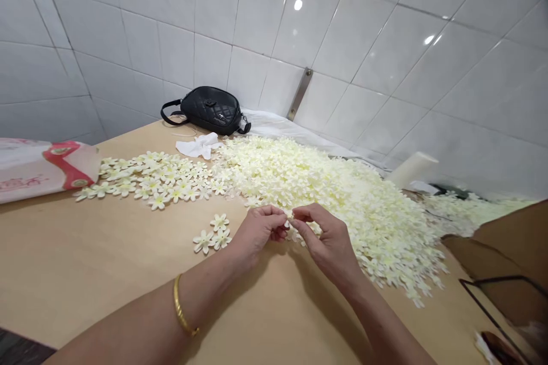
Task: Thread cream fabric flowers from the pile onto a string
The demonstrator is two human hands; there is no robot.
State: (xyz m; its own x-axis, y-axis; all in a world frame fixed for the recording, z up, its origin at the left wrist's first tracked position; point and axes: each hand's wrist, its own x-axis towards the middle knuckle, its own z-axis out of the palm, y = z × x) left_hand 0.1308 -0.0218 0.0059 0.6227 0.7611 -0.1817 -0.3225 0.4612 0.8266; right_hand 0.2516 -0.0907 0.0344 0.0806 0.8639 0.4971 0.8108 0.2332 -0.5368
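Observation:
My left hand (266, 227) and my right hand (322, 235) meet fingertip to fingertip just above the table, in front of a big heap of pale yellow artificial flowers (317, 179). Thumb and forefinger are pinched on each hand. Between them is a small pale artificial flower (288, 220), mostly hidden by the fingers. Left of my left wrist, a little group of three loose flowers (213, 234) lies face up on the table. A spread of separate flowers (160, 177) lies farther back on the left.
A black quilted bag (212, 109) sits at the wall beside a crumpled white tissue (198, 146). At the left edge lies a pink and red plastic bag (47, 170). A pale roll (413, 169) leans behind the heap. A brown cardboard box (500, 251) stands at right on the wooden table (120, 259).

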